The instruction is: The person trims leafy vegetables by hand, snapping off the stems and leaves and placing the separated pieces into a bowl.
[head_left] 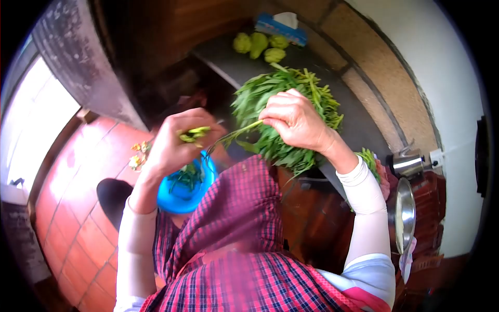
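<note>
My left hand (182, 139) is closed around a few short green stem pieces (195, 134), whose ends stick out of the fist. A thin leafy green sprig (240, 130) stretches between the two hands. Its stem end is pinched between thumb and fingers of my right hand (297, 120), while its leafy end hangs close to my left hand. Behind and below my right hand lies a big pile of leafy greens (260, 96) on the dark counter. Beneath my left hand, a blue basin (179, 204) holds some picked green leaves (187, 177).
Several chayotes (258, 45) and a blue tissue box (280, 29) stand at the counter's far end. To the right are a metal kettle (408, 163) and a metal bowl (408, 208). Yellowish scraps (138, 156) and a dark round seat (113, 200) are on the left over the tiled floor.
</note>
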`<action>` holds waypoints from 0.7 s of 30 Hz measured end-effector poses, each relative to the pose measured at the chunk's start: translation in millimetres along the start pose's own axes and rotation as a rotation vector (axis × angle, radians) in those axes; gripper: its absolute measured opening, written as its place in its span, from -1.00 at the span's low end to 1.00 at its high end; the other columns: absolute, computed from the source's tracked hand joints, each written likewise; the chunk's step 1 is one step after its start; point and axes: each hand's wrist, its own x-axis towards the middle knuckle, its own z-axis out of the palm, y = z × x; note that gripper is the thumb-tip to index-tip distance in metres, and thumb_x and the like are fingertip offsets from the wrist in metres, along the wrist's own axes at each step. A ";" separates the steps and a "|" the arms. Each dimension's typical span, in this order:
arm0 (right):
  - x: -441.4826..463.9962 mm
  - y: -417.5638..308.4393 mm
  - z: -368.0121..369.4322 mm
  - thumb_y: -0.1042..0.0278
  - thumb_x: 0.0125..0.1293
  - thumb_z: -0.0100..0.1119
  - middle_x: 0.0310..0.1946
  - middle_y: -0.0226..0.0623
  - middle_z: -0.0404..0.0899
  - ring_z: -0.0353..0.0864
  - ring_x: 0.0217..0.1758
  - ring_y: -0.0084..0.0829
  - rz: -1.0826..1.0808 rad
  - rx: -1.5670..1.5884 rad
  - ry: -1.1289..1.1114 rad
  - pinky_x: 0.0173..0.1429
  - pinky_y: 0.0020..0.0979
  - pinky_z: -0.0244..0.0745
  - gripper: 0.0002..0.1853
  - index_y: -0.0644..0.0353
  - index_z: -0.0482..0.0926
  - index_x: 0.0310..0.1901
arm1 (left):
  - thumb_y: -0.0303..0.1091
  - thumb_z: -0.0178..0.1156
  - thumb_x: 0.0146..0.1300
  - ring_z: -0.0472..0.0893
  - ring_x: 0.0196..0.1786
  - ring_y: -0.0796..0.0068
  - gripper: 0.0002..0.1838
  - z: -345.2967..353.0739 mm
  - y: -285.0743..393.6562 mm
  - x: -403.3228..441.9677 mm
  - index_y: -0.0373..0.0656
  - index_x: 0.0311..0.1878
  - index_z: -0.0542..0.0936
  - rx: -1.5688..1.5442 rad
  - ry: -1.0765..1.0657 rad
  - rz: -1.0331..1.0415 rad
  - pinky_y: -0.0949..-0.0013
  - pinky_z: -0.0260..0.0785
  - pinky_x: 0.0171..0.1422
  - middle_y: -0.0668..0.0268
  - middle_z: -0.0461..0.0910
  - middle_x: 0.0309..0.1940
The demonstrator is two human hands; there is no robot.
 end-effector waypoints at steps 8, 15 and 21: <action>22.4 -24.6 66.0 0.44 0.09 0.25 -0.48 -0.33 0.57 0.57 -0.33 -0.29 -0.015 0.132 -0.076 -0.19 -0.31 0.34 -0.96 0.19 0.61 -0.44 | -0.47 0.32 0.10 0.62 -0.26 0.47 -0.82 -0.5 -29.7 -29.4 -0.29 -0.22 0.69 0.086 -0.066 -0.206 0.40 0.46 -0.16 0.27 0.61 -0.32; 20.8 -31.2 113.8 0.43 0.09 0.22 -0.49 -0.25 0.59 0.60 -0.37 -0.19 0.038 0.243 -0.073 -0.26 -0.26 0.44 -0.92 0.24 0.61 -0.47 | -0.40 0.28 0.09 0.58 -0.40 0.60 -0.84 -0.6 -62.9 -51.1 -0.26 -0.27 0.67 0.084 -0.037 -0.421 0.42 0.44 -0.27 0.27 0.61 -0.49; 10.4 -52.8 165.6 0.41 0.10 0.16 -0.55 -0.23 0.55 0.59 -0.41 -0.16 0.089 0.200 0.074 -0.31 -0.20 0.40 -0.88 0.17 0.55 -0.55 | -0.36 0.25 0.11 0.56 -0.48 0.61 -0.82 7.5 -104.1 -76.4 -0.33 -0.36 0.64 0.019 0.163 -0.609 0.38 0.42 -0.37 0.27 0.60 -0.59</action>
